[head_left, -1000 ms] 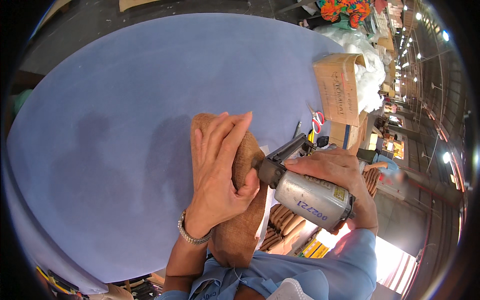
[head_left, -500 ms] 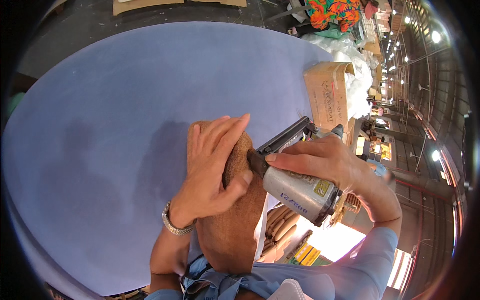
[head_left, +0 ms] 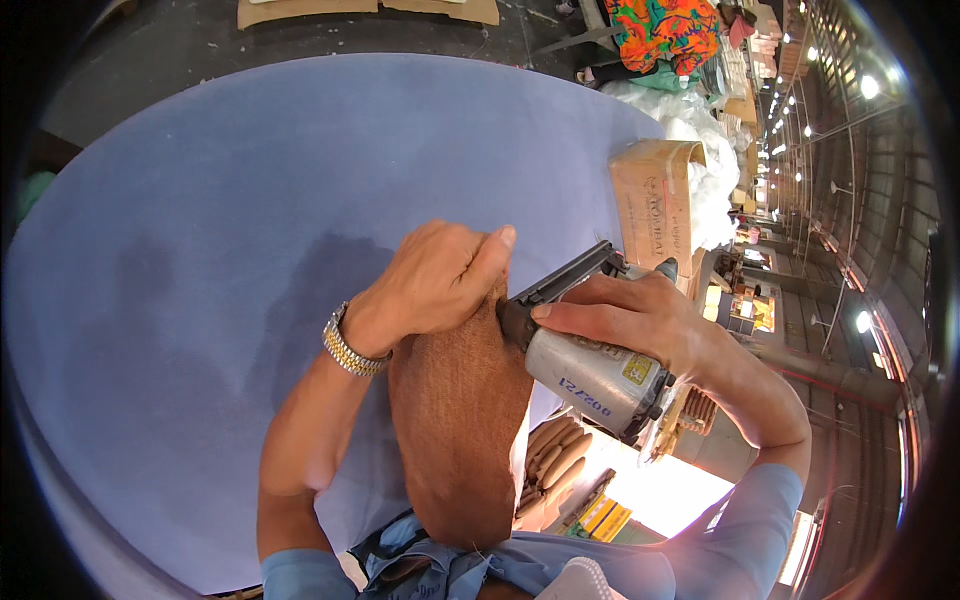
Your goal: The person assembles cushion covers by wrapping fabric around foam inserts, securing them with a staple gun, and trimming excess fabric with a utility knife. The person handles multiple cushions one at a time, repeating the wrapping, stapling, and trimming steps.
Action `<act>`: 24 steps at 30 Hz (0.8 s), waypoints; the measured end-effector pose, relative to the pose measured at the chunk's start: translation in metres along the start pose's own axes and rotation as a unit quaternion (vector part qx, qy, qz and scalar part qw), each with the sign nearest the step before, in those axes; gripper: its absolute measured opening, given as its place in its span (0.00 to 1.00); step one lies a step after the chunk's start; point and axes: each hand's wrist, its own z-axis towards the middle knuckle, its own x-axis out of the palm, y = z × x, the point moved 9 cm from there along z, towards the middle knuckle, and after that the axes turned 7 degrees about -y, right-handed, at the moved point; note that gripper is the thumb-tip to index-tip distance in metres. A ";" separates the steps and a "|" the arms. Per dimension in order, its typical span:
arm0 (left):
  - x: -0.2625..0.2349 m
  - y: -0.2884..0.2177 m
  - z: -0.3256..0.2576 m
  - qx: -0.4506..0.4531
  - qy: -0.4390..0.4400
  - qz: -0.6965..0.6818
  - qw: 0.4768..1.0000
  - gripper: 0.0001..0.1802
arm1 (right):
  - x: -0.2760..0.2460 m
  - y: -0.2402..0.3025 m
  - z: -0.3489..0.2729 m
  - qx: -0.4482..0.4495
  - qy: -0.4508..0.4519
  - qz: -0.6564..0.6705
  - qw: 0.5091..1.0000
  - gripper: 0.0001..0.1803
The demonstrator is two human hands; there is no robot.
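Note:
A brown fabric-covered piece (head_left: 460,430) stands between my body and the blue cloth-covered table (head_left: 200,200), its pale edge facing right. My left hand (head_left: 440,275) is closed over its far end, fingers curled in and thumb stretched out along the top. In my right hand (head_left: 650,315) is a pneumatic staple gun (head_left: 590,385) with a silver body and a black magazine. Its dark nose meets the brown fabric at the far right edge, just beside my left hand. The fabric under my left fingers is hidden.
An open cardboard box (head_left: 655,200) sits at the table's right edge, with white stuffing in clear plastic (head_left: 712,180) behind it. Brown padded pieces (head_left: 552,460) are stacked below right. A person in bright orange patterned clothing (head_left: 665,35) is at the far right.
My left hand has gone from lying spread over the end of the brown piece to curling closed on it. The staple gun has hardly moved.

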 end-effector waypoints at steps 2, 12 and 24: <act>0.003 0.000 0.003 -0.006 0.014 0.005 1.000 0.33 | -0.002 0.004 0.002 0.002 -0.011 -0.012 1.000 0.35; 0.004 0.001 0.006 -0.008 0.047 0.027 0.998 0.32 | 0.000 0.001 0.005 0.011 -0.050 0.042 0.998 0.36; -0.005 0.002 0.002 -0.006 0.033 0.020 0.999 0.33 | 0.004 0.003 0.010 0.019 -0.044 0.047 0.998 0.38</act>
